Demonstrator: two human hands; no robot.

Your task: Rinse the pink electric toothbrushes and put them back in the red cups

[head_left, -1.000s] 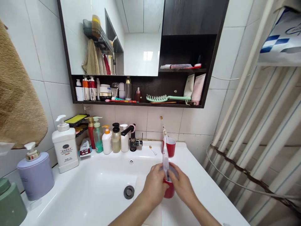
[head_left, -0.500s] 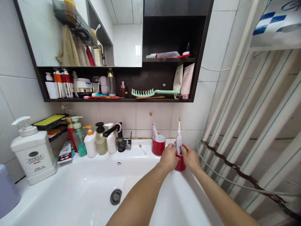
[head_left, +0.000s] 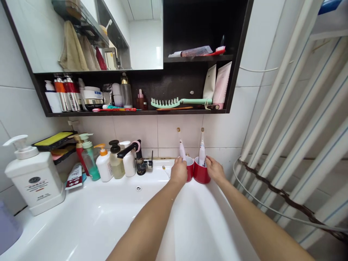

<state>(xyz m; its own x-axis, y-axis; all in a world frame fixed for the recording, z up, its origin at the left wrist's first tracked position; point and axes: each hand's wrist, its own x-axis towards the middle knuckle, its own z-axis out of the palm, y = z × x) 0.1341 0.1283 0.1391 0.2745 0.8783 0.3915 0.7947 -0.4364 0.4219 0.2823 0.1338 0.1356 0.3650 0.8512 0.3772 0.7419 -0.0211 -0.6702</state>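
Observation:
Two red cups stand side by side at the back right of the white sink counter, each with an electric toothbrush upright in it. My left hand is curled round the left red cup, which holds the left toothbrush. My right hand rests with curled fingers against the right side of the right red cup, which holds the right toothbrush. Both forearms reach in from the bottom edge.
A black faucet and a row of pump bottles line the back of the basin. A large white pump bottle stands at the left. Above hangs a dark shelf with toiletries and a green comb. A striped curtain hangs right.
Both hands carried the red cup with its toothbrush from the front of the sink to the back and set it beside the other red cup. My left hand moved onto the left cup.

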